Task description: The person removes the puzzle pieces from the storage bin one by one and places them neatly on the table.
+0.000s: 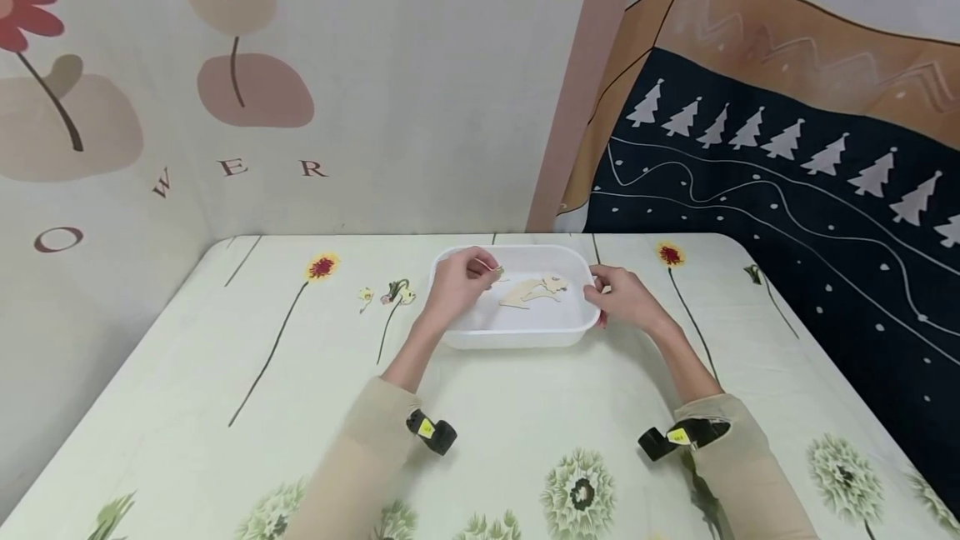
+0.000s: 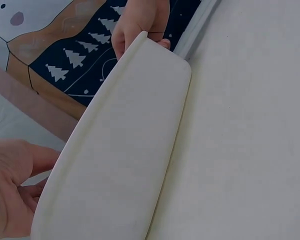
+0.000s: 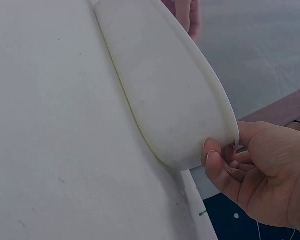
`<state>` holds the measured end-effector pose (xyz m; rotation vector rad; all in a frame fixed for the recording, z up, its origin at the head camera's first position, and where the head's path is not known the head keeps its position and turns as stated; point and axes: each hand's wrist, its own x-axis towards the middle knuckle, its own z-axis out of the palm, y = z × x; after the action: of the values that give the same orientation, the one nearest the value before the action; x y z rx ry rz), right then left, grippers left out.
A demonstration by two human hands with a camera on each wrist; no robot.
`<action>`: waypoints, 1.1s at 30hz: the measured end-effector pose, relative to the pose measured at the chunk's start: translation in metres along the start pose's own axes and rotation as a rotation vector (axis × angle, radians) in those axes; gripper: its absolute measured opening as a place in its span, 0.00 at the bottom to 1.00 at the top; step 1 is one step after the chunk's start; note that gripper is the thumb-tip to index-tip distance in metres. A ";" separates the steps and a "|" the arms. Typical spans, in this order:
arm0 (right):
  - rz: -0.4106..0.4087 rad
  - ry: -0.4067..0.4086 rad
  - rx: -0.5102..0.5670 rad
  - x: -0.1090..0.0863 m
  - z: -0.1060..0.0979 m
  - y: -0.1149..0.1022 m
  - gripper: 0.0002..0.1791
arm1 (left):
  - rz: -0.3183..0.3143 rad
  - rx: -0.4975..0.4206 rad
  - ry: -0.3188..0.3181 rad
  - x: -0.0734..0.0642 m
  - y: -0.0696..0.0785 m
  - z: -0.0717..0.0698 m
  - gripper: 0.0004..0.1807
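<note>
Tray [image 1: 517, 340] edge in R hand [image 1: 628, 298]

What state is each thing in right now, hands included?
White rectangular tray: upright on the tablecloth, open-topped
Pale pieces: lying in the tray, kind unclear
Small greenish piece: at the left fingertips, pinched
Left hand: fingers curled, above the tray
Right hand: gripping the tray's right end
Floral tablecloth: spread out

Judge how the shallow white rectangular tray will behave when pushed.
The shallow white rectangular tray would probably slide rather than tip, being low and broad. Its thin, plastic-looking walls suggest it is light yet fairly stiff.
</note>
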<state>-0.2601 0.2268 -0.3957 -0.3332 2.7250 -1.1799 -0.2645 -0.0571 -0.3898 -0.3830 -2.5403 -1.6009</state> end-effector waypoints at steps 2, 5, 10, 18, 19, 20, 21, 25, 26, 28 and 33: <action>-0.001 -0.001 -0.005 0.000 0.000 0.000 0.22 | 0.000 -0.019 0.001 -0.003 -0.001 -0.004 0.03; -0.005 0.000 -0.012 0.000 0.000 0.001 0.21 | -0.009 -0.040 0.009 -0.007 -0.002 -0.012 0.04; -0.007 0.001 -0.017 0.000 0.000 0.002 0.20 | -0.017 -0.059 0.030 -0.012 -0.004 -0.025 0.05; -0.002 0.004 -0.013 -0.001 0.000 0.002 0.21 | -0.030 -0.054 0.058 -0.018 -0.011 -0.046 0.07; 0.000 0.003 -0.010 -0.001 0.000 0.002 0.22 | -0.033 -0.056 0.062 -0.019 -0.011 -0.049 0.07; 0.002 0.002 -0.006 -0.001 0.000 0.002 0.22 | -0.036 -0.052 0.068 -0.020 -0.012 -0.052 0.08; 0.004 0.001 -0.002 -0.001 0.000 0.002 0.22 | -0.040 -0.048 0.073 -0.021 -0.013 -0.056 0.08; 0.007 -0.003 0.003 0.000 0.001 0.002 0.22 | -0.060 -0.038 0.102 -0.026 -0.016 -0.072 0.10; 0.008 -0.004 0.002 0.000 0.001 0.002 0.22 | -0.065 -0.030 0.107 -0.027 -0.017 -0.077 0.10; 0.007 -0.003 0.000 0.000 0.001 0.002 0.21 | -0.074 -0.035 0.114 -0.030 -0.020 -0.085 0.11; 0.009 -0.003 0.005 0.001 0.001 0.003 0.23 | -0.099 -0.035 0.142 -0.034 -0.033 -0.107 0.12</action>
<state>-0.2611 0.2278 -0.3981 -0.3214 2.7181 -1.1829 -0.2444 -0.1717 -0.3800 -0.1426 -2.4633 -1.6443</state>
